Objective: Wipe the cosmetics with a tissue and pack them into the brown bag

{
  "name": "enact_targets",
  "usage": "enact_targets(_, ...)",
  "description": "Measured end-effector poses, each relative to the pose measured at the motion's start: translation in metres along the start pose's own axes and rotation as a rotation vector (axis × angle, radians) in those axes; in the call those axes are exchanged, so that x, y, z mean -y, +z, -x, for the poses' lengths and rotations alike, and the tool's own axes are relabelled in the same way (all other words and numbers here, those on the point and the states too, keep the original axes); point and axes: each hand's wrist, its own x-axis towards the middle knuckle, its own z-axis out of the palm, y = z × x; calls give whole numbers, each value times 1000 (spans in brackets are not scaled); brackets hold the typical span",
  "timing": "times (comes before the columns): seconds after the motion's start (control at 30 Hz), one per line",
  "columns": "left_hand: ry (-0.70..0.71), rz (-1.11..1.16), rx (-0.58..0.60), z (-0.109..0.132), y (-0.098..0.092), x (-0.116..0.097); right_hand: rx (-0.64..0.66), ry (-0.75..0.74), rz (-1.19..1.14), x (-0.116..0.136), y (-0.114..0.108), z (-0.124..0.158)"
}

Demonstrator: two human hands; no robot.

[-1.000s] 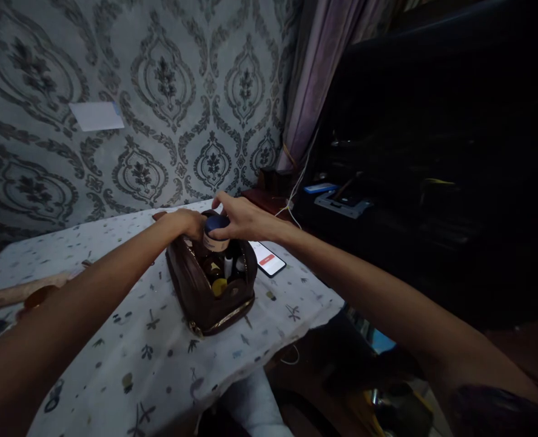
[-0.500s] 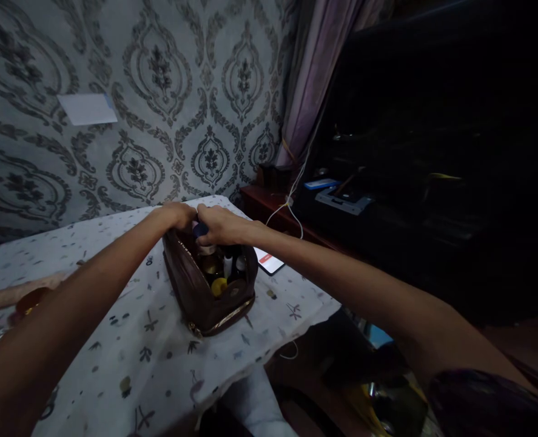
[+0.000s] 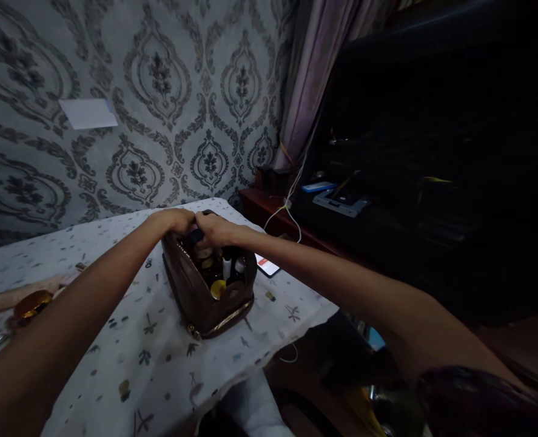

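Jar [image 3: 196, 237], blue-lidded, is in the right hand [image 3: 213, 230], whose fingers are curled on its lid; it sits low in the far end of the bag [image 3: 184, 288], its pale side just showing below the lid. The left hand [image 3: 178, 221] is bent over the bag's far left rim, right next to the other hand, with its fingertips hidden, so I cannot tell whether it grips anything.

The bag is brown and stands unzipped. Nearer its front, inside, are a yellow lid [image 3: 218, 289], a white tube [image 3: 227, 267] and, right of that, a pale-capped bottle [image 3: 240, 266]. The zip [image 3: 225, 320] runs along the front edge.

Under the bag is a printed cloth [image 3: 154, 376]. A lit phone [image 3: 267, 266] lies on it just right of the bag, partly covered by the right forearm. An amber object [image 3: 33, 302] lies by the left forearm. Behind stand patterned wallpaper [image 3: 159, 73] and a mauve curtain [image 3: 302, 79].
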Motion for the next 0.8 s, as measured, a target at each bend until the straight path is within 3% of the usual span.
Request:
enact_targets(0.13, -50, 32, -37, 6, -6, 4, 7, -39, -24, -2, -3, 2)
enact_targets(0.23, -88, 53, -157, 17, -13, 6, 25, -43, 3, -2, -5, 3)
enact_targets(0.33, -170, 141, -388, 33, -17, 5, 32, -50, 11, -2, -7, 5)
enact_targets(0.43, -273, 389, -660, 53, -15, 4, 59, -56, -3, -2, -8, 4)
enact_targets(0.5, -287, 534, -745, 68, -9, 4, 89, -47, 38, -1, -8, 2)
enact_targets(0.6, -305, 656, -770, 89, 3, 5, 82, -60, 95, 1, -7, -2)
enact_targets(0.8, -381, 735, -660, 127, 37, 10, 85, -56, 128, 2, -7, -4)
